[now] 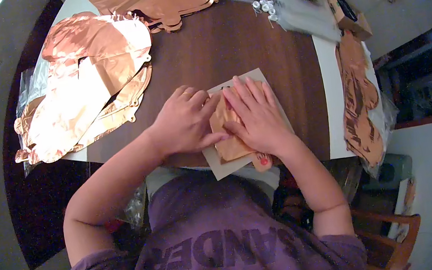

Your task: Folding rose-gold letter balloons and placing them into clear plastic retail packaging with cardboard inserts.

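Note:
A folded copper-coloured foil balloon [232,151] lies on a square of grey cardboard [215,165] at the table's near edge. A small end of the foil with a red print [263,161] sticks out past the cardboard's near side. My right hand [257,113] rests flat over the foil, fingers stretched out and pointing away from me. Beside it, my left hand [190,117] touches the foil's left side, its fingers bent and its thumb lying apart from them across the foil. Part of the foil is hidden beneath both hands.
Flat copper foil balloons [96,46] are piled at the left, with more foil balloons [157,0] at the far edge. White spools [264,7] and a clear plastic bag [304,4] lie far right. More foil [359,104] hangs along the right edge. A wooden chair [390,237] stands lower right.

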Motion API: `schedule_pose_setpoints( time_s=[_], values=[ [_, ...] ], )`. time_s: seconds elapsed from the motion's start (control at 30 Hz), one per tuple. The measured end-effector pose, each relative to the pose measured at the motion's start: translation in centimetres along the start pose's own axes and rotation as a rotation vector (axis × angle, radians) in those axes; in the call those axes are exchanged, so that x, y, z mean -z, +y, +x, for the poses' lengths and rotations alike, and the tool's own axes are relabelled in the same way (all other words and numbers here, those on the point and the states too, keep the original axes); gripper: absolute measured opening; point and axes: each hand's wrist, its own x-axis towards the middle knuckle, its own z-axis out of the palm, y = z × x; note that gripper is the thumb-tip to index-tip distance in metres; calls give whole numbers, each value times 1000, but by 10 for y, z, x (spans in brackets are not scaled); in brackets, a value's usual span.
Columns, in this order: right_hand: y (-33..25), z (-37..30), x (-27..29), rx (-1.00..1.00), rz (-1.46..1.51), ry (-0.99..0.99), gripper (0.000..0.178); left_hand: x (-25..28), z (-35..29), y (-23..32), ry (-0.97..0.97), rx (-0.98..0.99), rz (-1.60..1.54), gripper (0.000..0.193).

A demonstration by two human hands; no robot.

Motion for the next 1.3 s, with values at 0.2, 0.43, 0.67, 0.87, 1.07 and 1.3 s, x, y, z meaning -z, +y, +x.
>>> schedule_pose_setpoints(
  time_s=[0.2, 0.43, 0.67, 0.87, 1.07, 1.3],
  values=[
    [15, -8, 11, -19, 176, 200, 50, -32, 15, 13, 397, -45, 66, 96],
    [21, -98, 60, -830, 867, 1, 32, -35, 17, 14, 399, -22, 19, 96],
    [21, -98, 51, -1012, 1350, -240, 42, -36, 32, 24, 464, -66, -74, 96],
    [18, -78, 46, -1038, 1365, -212, 31, -54, 31, 19, 472, -70, -88, 97],
    [23, -74, 37, -1032, 1386, -142, 24, -52, 29, 22, 476, -69, -111, 100],
    [26, -76, 36, -1029, 1420, -98, 18, -34, 28, 24, 434, -32, -167, 99]
  ],
)
